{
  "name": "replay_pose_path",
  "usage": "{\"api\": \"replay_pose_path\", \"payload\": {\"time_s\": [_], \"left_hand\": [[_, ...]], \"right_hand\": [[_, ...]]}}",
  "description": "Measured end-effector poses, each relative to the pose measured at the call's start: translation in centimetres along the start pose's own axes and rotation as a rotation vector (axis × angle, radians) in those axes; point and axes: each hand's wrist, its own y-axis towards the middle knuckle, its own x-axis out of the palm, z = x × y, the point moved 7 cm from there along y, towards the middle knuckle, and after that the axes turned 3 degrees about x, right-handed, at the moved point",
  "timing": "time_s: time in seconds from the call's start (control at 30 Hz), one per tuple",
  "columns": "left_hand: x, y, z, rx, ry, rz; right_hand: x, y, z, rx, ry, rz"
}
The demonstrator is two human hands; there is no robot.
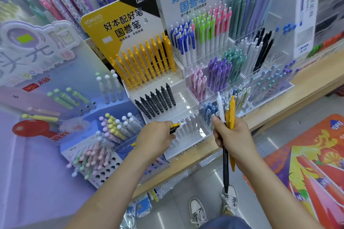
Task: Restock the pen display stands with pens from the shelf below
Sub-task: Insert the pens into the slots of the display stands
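My left hand [156, 136] grips a yellow and black pen [174, 128] just in front of the white pens [188, 126] in the bottom row of the stepped Kokuyo stand [188, 146]. That stand holds a row of yellow pens [147, 63] at the top and black pens [156, 103] in the middle. My right hand [232, 135] holds a bundle of pens [228, 115] upright: a white one, yellow ones and a long black one reaching down past my wrist.
A clear Kokuyo stand [270, 102] with many coloured pens stands to the right on the wooden shelf [279, 115]. A blue stand with pastel ball-topped pens [104, 147] sits at the left. Below are the tiled floor, my shoes [214, 208] and an orange display box [316, 163].
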Motion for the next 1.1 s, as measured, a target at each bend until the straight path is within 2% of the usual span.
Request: {"api": "replay_pose_path", "payload": {"time_s": [0.2, 0.3, 0.43, 0.57, 0.63, 0.67, 0.73, 0.77, 0.83, 0.93, 1.1], "left_hand": [[0.6, 0.1, 0.7, 0.009, 0.142, 0.046], [0.5, -0.1, 1.0, 0.01, 0.174, 0.09], [0.1, -0.3, 1.4, 0.032, 0.144, 0.144], [-0.8, -1.0, 1.4, 0.005, 0.036, 0.144], [-2.6, -2.2, 1.8, -0.035, -0.084, 0.212], [-3.7, -3.0, 2.0, -0.07, -0.236, 0.257], [-5.2, -4.5, 3.0, -0.147, -0.741, 0.27], [-5.4, -5.1, 4.0, -0.16, -0.987, 0.227], [-5.2, -5.8, 5.7, -0.133, -1.244, 0.129], [-4.9, -6.2, 6.5, -0.108, -1.257, 0.102], [-4.9, -6.6, 5.8, -0.071, -1.156, 0.153]], "right_hand": [[0.9, -0.5, 0.0, 0.019, -0.009, -0.007], [1.4, -0.8, 0.3, 0.08, 0.106, -0.006], [2.7, -1.1, 0.5, 0.167, 0.301, -0.052], [3.5, -1.4, 0.4, 0.225, 0.396, -0.045], [3.9, -1.6, 0.1, 0.236, 0.43, -0.056], [4.1, -1.7, -0.2, 0.231, 0.437, -0.066], [4.4, -2.0, -1.0, 0.197, 0.398, -0.087], [4.6, -2.1, -1.3, 0.176, 0.342, -0.095], [5.0, -2.3, -1.8, 0.15, 0.239, -0.081], [5.4, -2.2, -2.3, 0.103, 0.191, -0.069], [6.0, -2.2, -2.3, 0.055, 0.122, -0.092]]}}
